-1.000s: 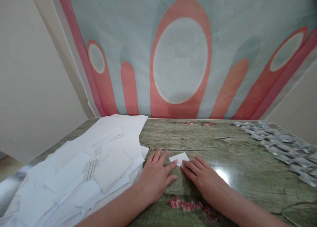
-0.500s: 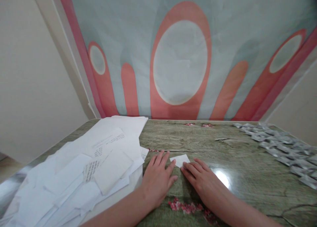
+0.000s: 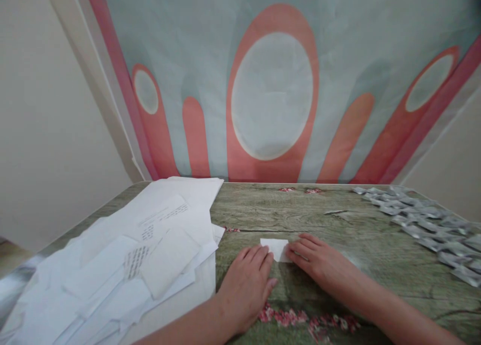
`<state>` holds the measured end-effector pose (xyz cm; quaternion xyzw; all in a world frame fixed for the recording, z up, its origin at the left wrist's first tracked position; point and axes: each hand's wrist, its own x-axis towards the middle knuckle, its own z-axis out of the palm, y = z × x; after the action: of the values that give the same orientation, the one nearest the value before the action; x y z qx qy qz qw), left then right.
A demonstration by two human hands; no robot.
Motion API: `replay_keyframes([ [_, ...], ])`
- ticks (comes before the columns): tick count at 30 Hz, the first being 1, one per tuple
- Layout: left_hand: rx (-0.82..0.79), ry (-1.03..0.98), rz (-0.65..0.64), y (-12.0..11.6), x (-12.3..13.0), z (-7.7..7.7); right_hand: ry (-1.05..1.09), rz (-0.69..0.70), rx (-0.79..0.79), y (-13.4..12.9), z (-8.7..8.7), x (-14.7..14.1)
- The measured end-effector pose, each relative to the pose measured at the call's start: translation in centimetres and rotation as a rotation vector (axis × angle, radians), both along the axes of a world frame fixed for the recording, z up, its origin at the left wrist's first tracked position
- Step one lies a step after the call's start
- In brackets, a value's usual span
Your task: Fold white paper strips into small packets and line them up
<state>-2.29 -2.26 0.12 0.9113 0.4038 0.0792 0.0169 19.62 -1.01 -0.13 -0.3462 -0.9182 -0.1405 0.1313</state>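
Note:
A small white piece of paper (image 3: 275, 247) lies on the wood-patterned table between my two hands. My left hand (image 3: 248, 282) rests palm down, its fingertips at the paper's lower left corner and its thumb held apart from the fingers. At the right edge of the paper, my right hand (image 3: 315, 259) has its fingers bent together onto it; the thumb is hidden beneath. The paper looks flat, and any fold in it is too small to make out.
To the left, a broad heap of white paper sheets (image 3: 180, 257), some printed, covers the table (image 3: 263, 209). Several rows of folded silvery-grey pieces (image 3: 421, 219) stand along the right side. A pink and grey patterned backdrop (image 3: 272, 169) rises behind the table's far edge.
The small paper has turned, so its top edge now runs level. My left hand has shifted slightly right and nearer; my right hand has moved right, to the paper's right edge.

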Motion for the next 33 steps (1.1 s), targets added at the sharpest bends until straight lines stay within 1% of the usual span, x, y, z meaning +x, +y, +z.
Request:
replay_keyframes([
  [5, 0.004, -0.016, -0.039, 0.21, -0.09, -0.16, -0.013, 0.096, -0.014, 0.27, 0.33, 0.41],
  [10, 0.009, -0.029, -0.049, 0.21, -0.19, -0.22, 0.070, 0.133, -0.022, 0.32, 0.07, 0.32],
  [13, 0.013, -0.036, -0.056, 0.14, -0.24, -0.24, 0.090, 0.131, -0.016, 0.34, -0.12, 0.36],
  [19, 0.007, -0.036, -0.060, 0.15, -0.29, -0.09, -0.006, 0.124, -0.037, -0.07, 0.05, 0.10],
  [22, 0.001, -0.026, -0.075, 0.19, -0.31, 0.08, 0.032, 0.116, -0.038, -0.14, -0.05, -0.03],
  [27, 0.008, -0.037, -0.073, 0.14, -0.28, 0.05, 0.148, 0.066, -0.057, -0.03, -0.17, -0.18],
  [30, -0.001, -0.043, -0.078, 0.15, -0.28, 0.01, 0.132, 0.022, -0.077, -0.05, -0.19, -0.31],
  [33, -0.016, -0.041, -0.085, 0.20, -0.31, 0.15, 0.090, 0.028, -0.059, -0.12, -0.31, -0.47],
])
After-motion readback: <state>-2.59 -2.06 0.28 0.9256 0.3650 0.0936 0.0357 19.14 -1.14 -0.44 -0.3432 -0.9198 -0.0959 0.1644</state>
